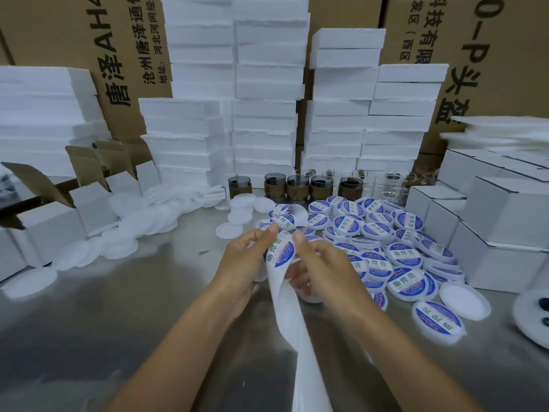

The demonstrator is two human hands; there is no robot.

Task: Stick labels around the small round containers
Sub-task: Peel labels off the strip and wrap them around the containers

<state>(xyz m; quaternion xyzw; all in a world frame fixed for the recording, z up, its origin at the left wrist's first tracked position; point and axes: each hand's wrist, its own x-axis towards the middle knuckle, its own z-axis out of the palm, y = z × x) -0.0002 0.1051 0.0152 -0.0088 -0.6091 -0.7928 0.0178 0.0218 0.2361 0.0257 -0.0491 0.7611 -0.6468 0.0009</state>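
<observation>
Over the steel table, my left hand [246, 257] and my right hand [318, 263] both pinch a long white backing strip [294, 337] that carries round blue-and-white labels [279, 252]. The strip curls up beyond my fingers and trails down toward me. My thumbs sit on either side of one label at the strip's bend. A heap of small round white containers with labels on them [377, 233] lies to the right of my hands. Plain white unlabelled containers [139, 227] are spread on the left.
One bare white lid [465, 301] lies at the right near a labelled container [438, 321]. Dark jars [298, 187] stand in a row at the back. White foam blocks [267, 114] and cardboard cartons are stacked behind. Small white boxes [499, 227] flank both sides.
</observation>
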